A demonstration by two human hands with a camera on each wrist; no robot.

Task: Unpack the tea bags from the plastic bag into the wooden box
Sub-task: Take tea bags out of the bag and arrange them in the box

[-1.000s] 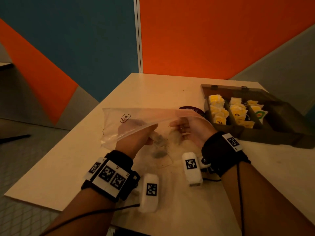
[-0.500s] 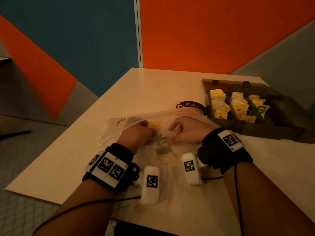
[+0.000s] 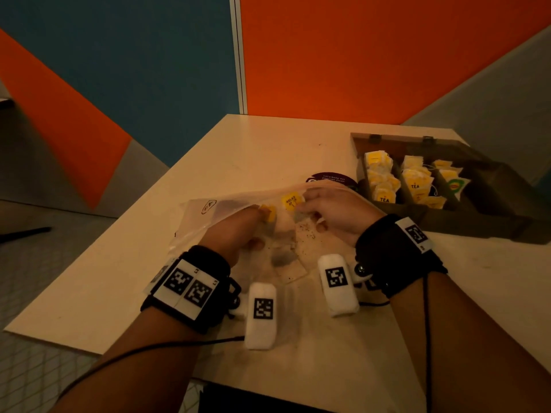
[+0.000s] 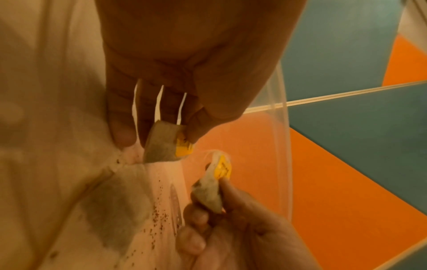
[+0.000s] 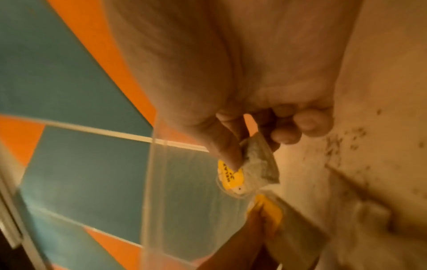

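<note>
A clear plastic bag [image 3: 214, 216] lies on the table, and both hands reach in at its mouth. My left hand [image 3: 262, 217] pinches a tea bag [image 4: 161, 144] with a yellow tag [image 3: 269, 212]. Just to its right, my right hand [image 3: 304, 210] pinches a second tea bag [image 5: 256, 162] with a yellow tag [image 3: 290, 201]. Another tea bag [image 3: 283, 257] lies flat between my wrists, with loose tea grains around it. The open wooden box [image 3: 441, 222] stands at the right, its compartments holding several yellow-tagged tea bags [image 3: 383, 181].
A dark round sticker [image 3: 331, 178] sits on the table [image 3: 253, 150] between the bag and the box. The table's left edge runs close to the bag. Orange and blue wall panels stand behind the table.
The plastic bag, held up a second ago, has come down onto the table. Each hand has taken hold of a tea bag, and the two yellow tags now show between the hands.
</note>
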